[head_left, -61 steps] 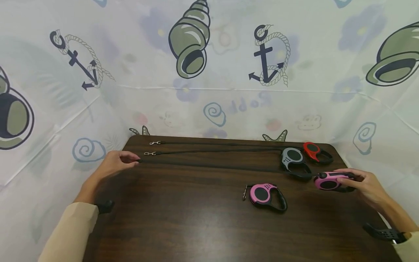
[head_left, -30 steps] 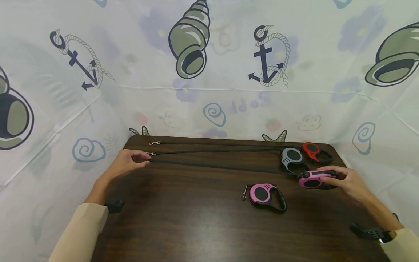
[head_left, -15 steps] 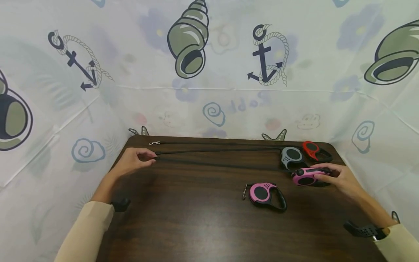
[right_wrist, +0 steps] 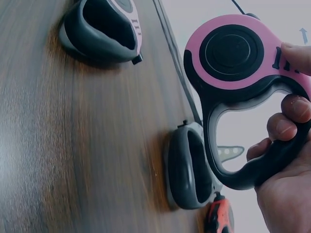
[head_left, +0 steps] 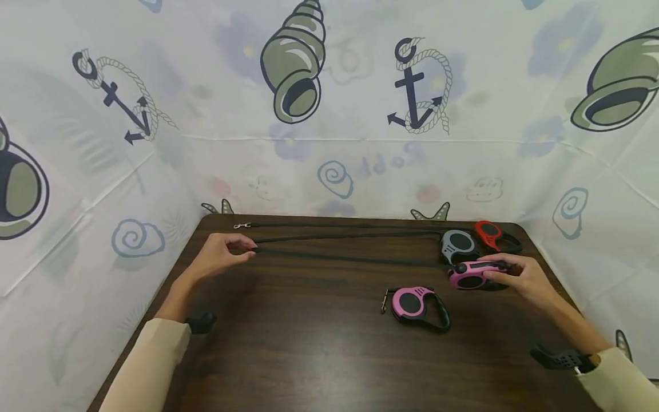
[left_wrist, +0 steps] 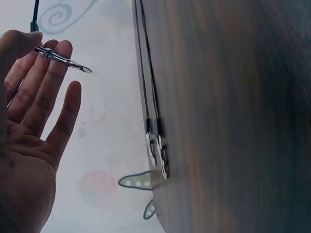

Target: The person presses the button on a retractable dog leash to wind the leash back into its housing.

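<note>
My right hand (head_left: 522, 277) grips a pink and black retractable dog leash (right_wrist: 231, 51), its fingers curled through the loop handle and the thumb on the pink casing. From it the black leash cord (head_left: 350, 259) runs straight across to my left hand (head_left: 226, 252). There the thumb and fingers pinch the cord's end at its metal snap hook (left_wrist: 63, 60), which shows in the left wrist view. A second pink leash (head_left: 410, 303) lies on the table in front, its cord wound in and its clip (head_left: 384, 302) at the casing.
Behind the held leash lie a grey leash (head_left: 458, 245) and a red leash (head_left: 489, 232) on the brown table (head_left: 309, 355). Their cords stretch left along the back, ending in snap hooks (left_wrist: 162, 155). A patterned cloth (head_left: 360, 166) hangs behind and at both sides.
Both hands have come closer together: the left has moved right with the snap hook, the right has moved left with the pink leash. The cord between them is shorter.
</note>
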Demonstrator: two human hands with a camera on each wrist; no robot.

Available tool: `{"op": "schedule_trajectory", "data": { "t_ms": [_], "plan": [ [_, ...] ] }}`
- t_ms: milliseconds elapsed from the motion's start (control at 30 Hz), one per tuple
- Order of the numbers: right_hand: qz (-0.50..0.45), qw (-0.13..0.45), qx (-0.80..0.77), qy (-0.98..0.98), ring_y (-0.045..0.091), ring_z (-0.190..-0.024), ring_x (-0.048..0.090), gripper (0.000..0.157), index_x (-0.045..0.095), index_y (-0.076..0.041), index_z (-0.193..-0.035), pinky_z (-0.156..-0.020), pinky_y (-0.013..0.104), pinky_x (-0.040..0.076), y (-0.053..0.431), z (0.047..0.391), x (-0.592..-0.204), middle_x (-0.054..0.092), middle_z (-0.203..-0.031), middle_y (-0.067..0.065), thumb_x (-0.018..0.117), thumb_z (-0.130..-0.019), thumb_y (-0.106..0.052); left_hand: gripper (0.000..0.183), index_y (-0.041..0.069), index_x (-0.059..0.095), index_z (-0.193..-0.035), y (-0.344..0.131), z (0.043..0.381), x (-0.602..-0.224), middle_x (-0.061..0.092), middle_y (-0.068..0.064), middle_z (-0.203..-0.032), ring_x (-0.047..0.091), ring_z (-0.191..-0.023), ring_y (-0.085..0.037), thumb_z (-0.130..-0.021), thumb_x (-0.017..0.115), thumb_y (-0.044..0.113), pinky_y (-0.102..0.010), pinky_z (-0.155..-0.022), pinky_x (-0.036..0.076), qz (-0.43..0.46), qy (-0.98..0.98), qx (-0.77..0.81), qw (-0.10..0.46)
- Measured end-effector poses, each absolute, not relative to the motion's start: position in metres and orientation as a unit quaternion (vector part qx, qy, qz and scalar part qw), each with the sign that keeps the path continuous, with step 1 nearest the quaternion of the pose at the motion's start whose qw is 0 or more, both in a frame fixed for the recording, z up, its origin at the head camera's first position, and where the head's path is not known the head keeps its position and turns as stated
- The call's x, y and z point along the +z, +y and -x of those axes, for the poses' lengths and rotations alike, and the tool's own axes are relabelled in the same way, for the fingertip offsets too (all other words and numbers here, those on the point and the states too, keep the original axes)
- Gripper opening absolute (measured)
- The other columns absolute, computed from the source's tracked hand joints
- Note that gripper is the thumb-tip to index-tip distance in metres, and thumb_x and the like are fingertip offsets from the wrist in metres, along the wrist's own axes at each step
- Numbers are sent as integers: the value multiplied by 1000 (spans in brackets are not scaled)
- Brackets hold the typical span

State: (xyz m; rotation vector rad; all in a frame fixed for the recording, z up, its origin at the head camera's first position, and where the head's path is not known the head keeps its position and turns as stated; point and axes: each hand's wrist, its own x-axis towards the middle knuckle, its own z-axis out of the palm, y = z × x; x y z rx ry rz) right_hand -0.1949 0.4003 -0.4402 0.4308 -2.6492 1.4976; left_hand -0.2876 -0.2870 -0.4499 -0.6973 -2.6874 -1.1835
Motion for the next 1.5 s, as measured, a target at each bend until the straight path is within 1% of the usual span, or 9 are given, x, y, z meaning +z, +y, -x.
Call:
{"op": "schedule_trajectory", "data": {
  "t_ms": [133,300,567,767,900,1167,1300,1433,1500],
  "plan": [
    [-142,35,477,-866,11,-81,66,29,71,4,-126,-71,27,59,395,195,-441,77,-104,-14,72,-99,-4,17,10,81,-102,-279,286,-448,80,-2,-95,74,-85,-11,-87,86,5,-22,-72,54,234,-883,-404,57],
    [-145,29,487,-861,12,-83,68,29,71,4,-127,-73,26,59,388,197,-441,76,-105,-13,71,-100,-5,16,12,81,-104,-268,286,-449,80,0,-96,74,-87,-11,-89,85,6,-23,-74,55,245,-880,-403,51],
    [-155,27,507,-848,10,-85,70,29,70,7,-126,-73,27,60,379,201,-445,76,-107,-13,71,-99,-2,15,13,81,-102,-253,285,-449,80,2,-95,75,-86,-13,-89,85,8,-25,-74,57,257,-873,-411,51],
    [-151,22,517,-842,11,-86,68,30,69,6,-128,-75,27,60,372,203,-445,74,-109,-13,71,-99,-3,14,12,81,-102,-244,285,-449,80,0,-95,74,-84,-12,-89,85,8,-23,-75,57,264,-870,-412,57],
    [-153,13,539,-828,11,-87,70,32,68,8,-130,-75,29,61,367,204,-445,75,-111,-11,71,-99,-1,13,11,81,-102,-237,285,-450,80,-1,-93,74,-83,-12,-89,84,7,-22,-73,56,270,-863,-423,56],
    [-169,17,544,-822,9,-86,71,30,69,8,-127,-74,26,60,361,206,-448,76,-109,-10,71,-98,2,13,10,81,-102,-226,284,-451,80,-2,-94,74,-84,-12,-90,85,7,-24,-74,57,263,-861,-433,41],
    [-172,22,537,-826,9,-86,70,30,69,8,-128,-74,25,60,357,207,-448,76,-109,-12,71,-98,1,13,8,81,-102,-219,283,-452,80,-4,-95,74,-85,-14,-89,84,5,-25,-75,57,255,-866,-429,36],
    [-180,26,536,-824,9,-85,70,30,68,10,-127,-75,23,60,353,209,-449,75,-108,-14,70,-98,2,13,1,79,-101,-210,278,-446,80,-10,-94,75,-84,-17,-89,82,-2,-29,-75,58,252,-866,-432,34],
    [-181,25,541,-821,8,-85,70,30,67,11,-126,-75,23,60,351,210,-450,75,-107,-13,70,-98,3,13,0,79,-101,-207,278,-446,80,-10,-93,75,-84,-17,-89,81,-2,-30,-75,58,251,-865,-433,33]
  ]
}}
